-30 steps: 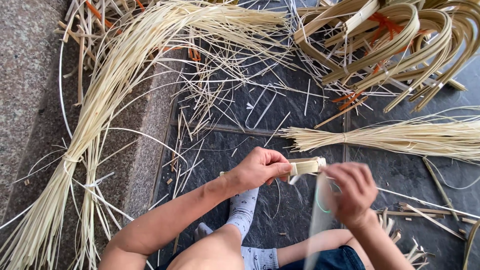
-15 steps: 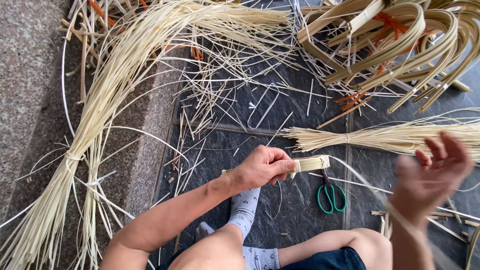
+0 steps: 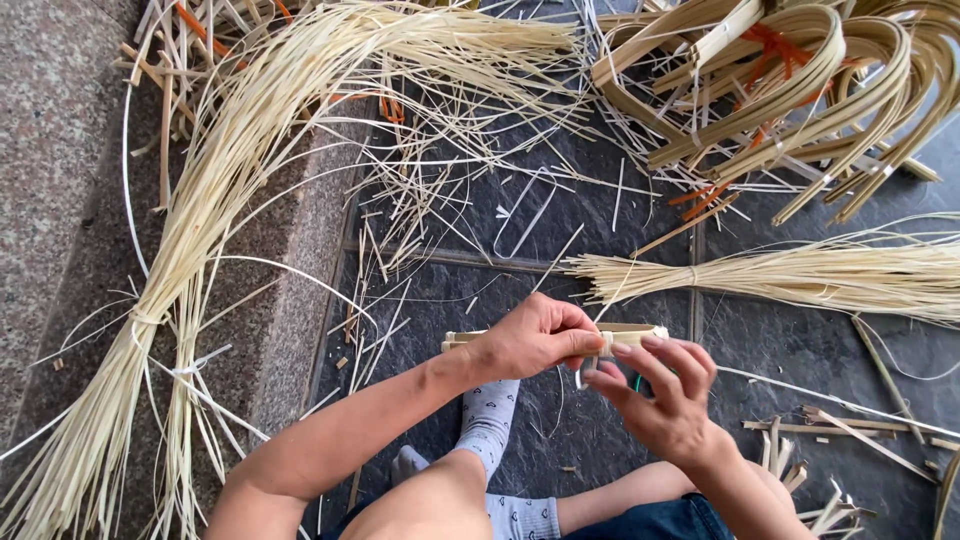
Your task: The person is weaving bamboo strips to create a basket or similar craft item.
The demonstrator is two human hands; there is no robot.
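Right hand had come back from the right edge to the short bundle of strips, fingertips pinching its end. Left hand gripped the bundle's middle, above dark slate floor. Long loose strips lay over the granite step.

Long bundle of pale split-cane strips, tied low down, curving from top centre to bottom left across the granite ledge. Second, shorter tied bundle of fine strips, lying flat at right on the dark slate floor. Heap of bent, wide bamboo bands, top right, bound with orange cord. Loose slivers and offcuts, scattered between the bundles. Short flat scraps, lower right. Grey patterned sock, bottom centre. Blue denim garment, bottom edge.
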